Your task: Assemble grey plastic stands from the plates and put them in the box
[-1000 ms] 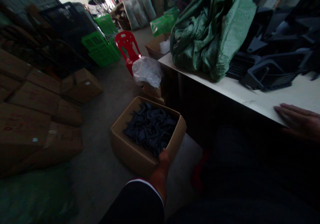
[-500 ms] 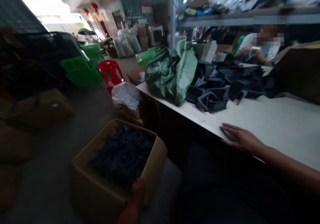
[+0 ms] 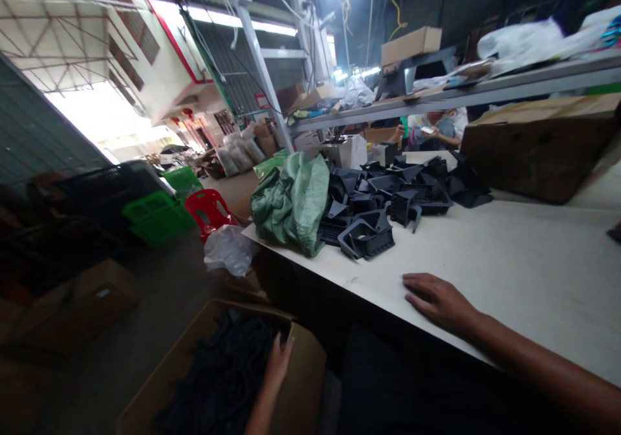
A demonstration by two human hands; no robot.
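Note:
My left hand is at the right side of an open cardboard box, over its rim. Two of its fingertips point up and stand apart; the other fingers are hard to see. Dark plastic parts fill the box, heaped and in shadow. My right hand lies palm down near the front edge of the white table, fingers stretched out, holding nothing. Beyond it on the tabletop is a pile of dark grey plastic parts, open-framed and angular. A green woven sack leans against the pile's left side.
A large carton stands at the table's back right, under a loaded shelf. Another person sits beyond the table. On the left floor are a red plastic chair, green crates and a closed carton.
My view has tilted up and swung right. My left hand has shifted from the box's near rim to its right side. My right hand stays on the table's edge area.

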